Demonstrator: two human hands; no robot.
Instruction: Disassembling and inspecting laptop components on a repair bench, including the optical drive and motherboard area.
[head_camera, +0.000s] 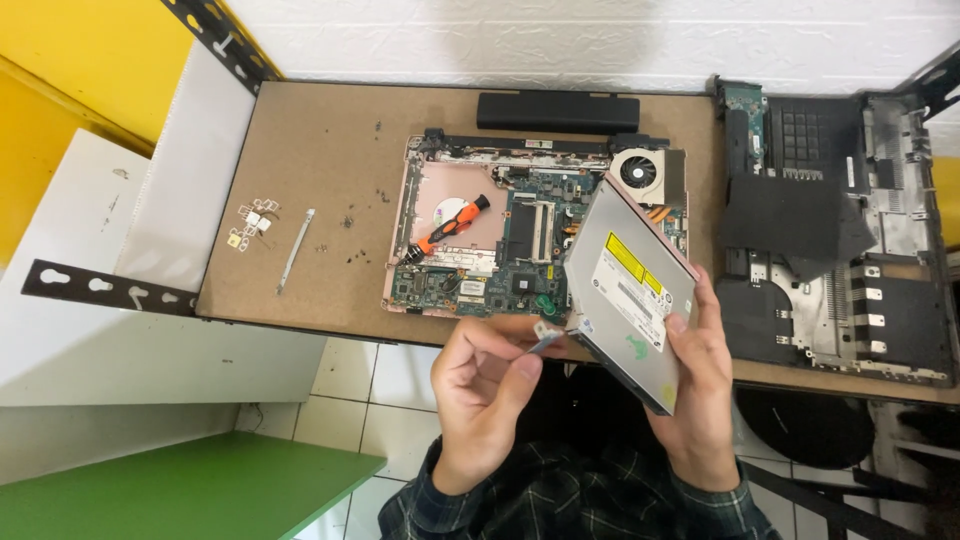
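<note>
disc drive (628, 285), flat silver box with yellow and white labels, is held tilted in the air above the front edge of the desk (310, 160), over the near right corner of the open laptop base (500, 240). right hand (700, 390) grips it from the near right side, thumb pressed on the labelled face, fingers wrapped underneath. left hand (485, 385) is at the drive's near left corner, thumb and forefinger pinched together on a small metal bracket (545, 338) that touches that corner; can't tell if the bracket is fastened or loose. laptop base lies flat with the circuit board exposed, fan (640, 170) at its far right corner. an orange and black screwdriver (452, 225) rests diagonally on the pink left part of the base. long black battery (557, 112) lies behind the base near the wall. left of the base, well apart: a thin metal strip (295, 250) and a cluster of small metal brackets (254, 222), plus scattered screws (348, 222). right of the base, a black laptop cover (840, 230) lies inside-up. plaid sleeves (560, 500) at bottom, green surface (180, 490) lower left.
</note>
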